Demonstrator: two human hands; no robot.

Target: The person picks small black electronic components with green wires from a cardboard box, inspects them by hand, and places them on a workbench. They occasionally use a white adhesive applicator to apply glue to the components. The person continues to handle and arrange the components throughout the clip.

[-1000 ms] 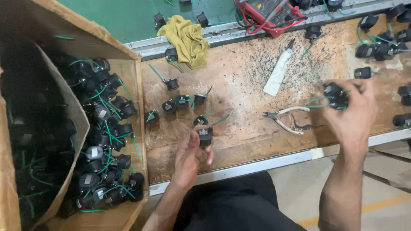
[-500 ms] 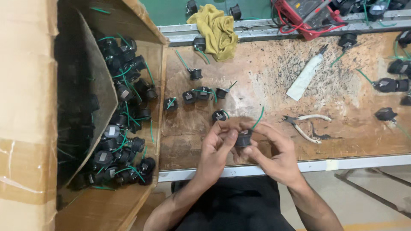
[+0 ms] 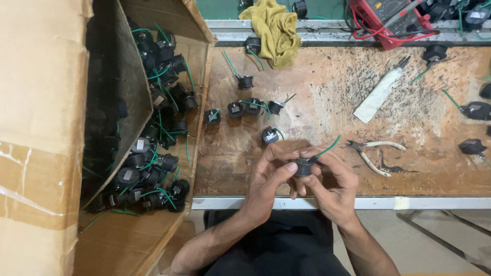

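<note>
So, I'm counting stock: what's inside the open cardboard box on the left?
The cardboard box holds a heap of small black round parts with green wires. How deep the heap goes is hidden by a flap and shadow.

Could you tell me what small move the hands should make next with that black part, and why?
Probably set it down beside the row of black parts on the bench. Both the left hand and right hand pinch one small black part with its green wire sticking up, and similar pieces already lie lined up just ahead.
</note>
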